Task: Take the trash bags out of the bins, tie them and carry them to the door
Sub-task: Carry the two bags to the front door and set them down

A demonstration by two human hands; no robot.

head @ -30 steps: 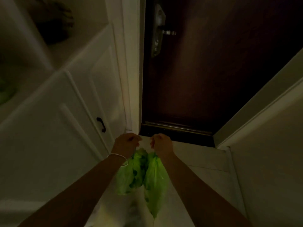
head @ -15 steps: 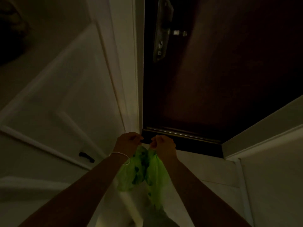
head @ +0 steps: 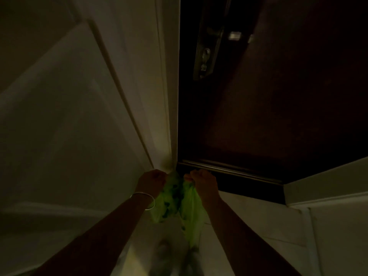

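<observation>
I see my left hand [head: 152,181] fisted around the top of one green trash bag [head: 168,198], a thin bracelet [head: 144,200] on its wrist. My right hand [head: 202,181] grips the neck of a second green bag [head: 192,212] just beside it. Both bags hang between my forearms, touching each other, close to the threshold [head: 229,172] of the dark door [head: 278,96]. A metal lock plate [head: 207,48] sits higher up.

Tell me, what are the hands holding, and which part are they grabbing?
Each holds a green trash bag by its gathered top: the left hand grips the left bag, the right hand grips the right bag.
</observation>
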